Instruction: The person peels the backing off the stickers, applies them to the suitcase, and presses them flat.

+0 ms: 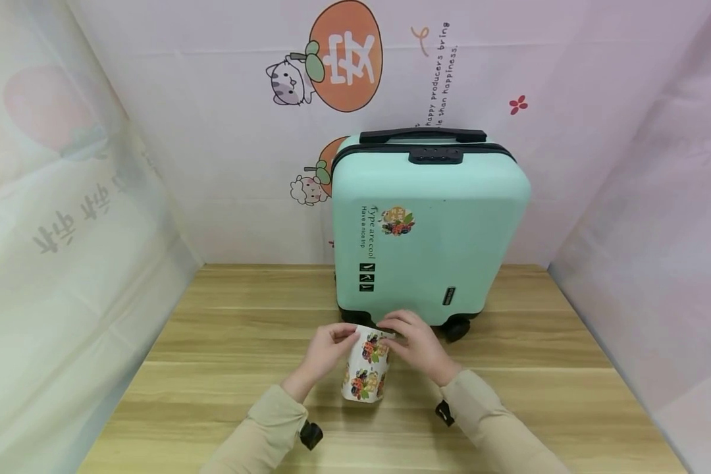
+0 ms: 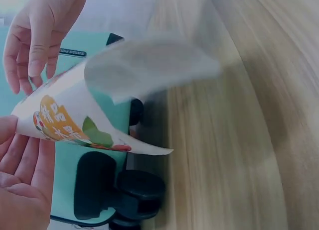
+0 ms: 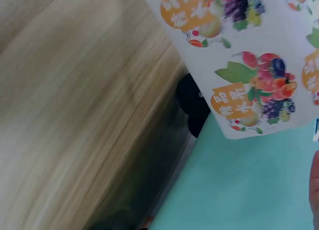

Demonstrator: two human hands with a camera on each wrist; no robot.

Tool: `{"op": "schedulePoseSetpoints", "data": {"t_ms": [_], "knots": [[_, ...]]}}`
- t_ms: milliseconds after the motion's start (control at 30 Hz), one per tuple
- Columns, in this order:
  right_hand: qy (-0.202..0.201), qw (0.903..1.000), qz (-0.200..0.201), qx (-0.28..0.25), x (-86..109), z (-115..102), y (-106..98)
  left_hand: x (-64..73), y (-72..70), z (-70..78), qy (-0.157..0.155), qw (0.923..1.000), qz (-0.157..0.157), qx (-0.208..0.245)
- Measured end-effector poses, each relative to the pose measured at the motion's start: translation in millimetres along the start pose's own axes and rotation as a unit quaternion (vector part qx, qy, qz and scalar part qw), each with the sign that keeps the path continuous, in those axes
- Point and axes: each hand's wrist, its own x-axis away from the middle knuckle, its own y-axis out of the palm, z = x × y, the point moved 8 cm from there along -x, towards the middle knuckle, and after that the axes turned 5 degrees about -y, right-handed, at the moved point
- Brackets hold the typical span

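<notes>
A white paper sheet [image 1: 364, 378] printed with colourful fruit stickers bends into a loose curl above the table. My left hand [image 1: 326, 349] pinches its upper left corner between thumb and fingers; the left wrist view shows the thumb on the printed side of the sheet [image 2: 65, 113]. At the upper right edge, my right hand [image 1: 415, 342] has its loosely bent fingertips close by, thumb apart from the fingers; contact is unclear. In the right wrist view the sheet [image 3: 259, 85] fills the upper right, with only a sliver of hand [image 3: 314, 190] at the border.
A mint-green suitcase [image 1: 438, 237] stands upright just behind the hands, on black wheels [image 1: 455, 328]. One fruit sticker [image 1: 397, 221] and black lettering [image 1: 367, 230] are on its front. Wood-grain table [image 1: 243, 316] lies beneath; printed white cloth [image 1: 225, 99] hangs behind and at both sides.
</notes>
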Motion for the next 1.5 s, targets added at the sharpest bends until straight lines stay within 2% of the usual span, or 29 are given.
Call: {"op": "schedulePoseSetpoints", "data": {"t_ms": [133, 267, 500, 800, 1067, 1167, 1333, 1500], "knots": [[-0.058, 0.9982, 0.015, 0.011, -3.8, -11.1, -2.2, 0.0, 3.6, 2.1, -0.004, 0.9993, -0.030, 0.021], [-0.071, 0.9973, 0.013, 0.015, -6.0, -14.8, -1.9, -0.4, 6.0, 2.4, -0.014, 0.9977, -0.049, 0.045], [-0.095, 0.9946, 0.005, 0.041, -8.9, -20.4, 0.9, 0.4, 4.4, 2.6, -0.038, 0.9956, -0.043, 0.074], [-0.108, 0.9922, 0.006, 0.061, -12.9, -24.5, 1.8, -3.2, 7.6, 0.3, -0.057, 0.9867, -0.057, 0.141], [-0.110, 0.9896, 0.004, 0.092, -16.8, -17.8, 4.6, -9.2, 6.3, 3.9, -0.060, 0.9879, -0.038, 0.138], [-0.129, 0.9849, 0.018, 0.114, -16.4, -16.6, 5.1, -11.1, 7.5, 6.1, -0.060, 0.9882, -0.035, 0.136], [-0.179, 0.9698, 0.062, 0.154, -9.5, -17.9, 5.4, -12.1, 10.1, 9.3, -0.054, 0.9893, -0.029, 0.132], [-0.196, 0.9608, 0.096, 0.171, -3.9, -17.4, 3.3, -14.7, 11.3, 10.1, -0.050, 0.9893, -0.023, 0.135]]}}
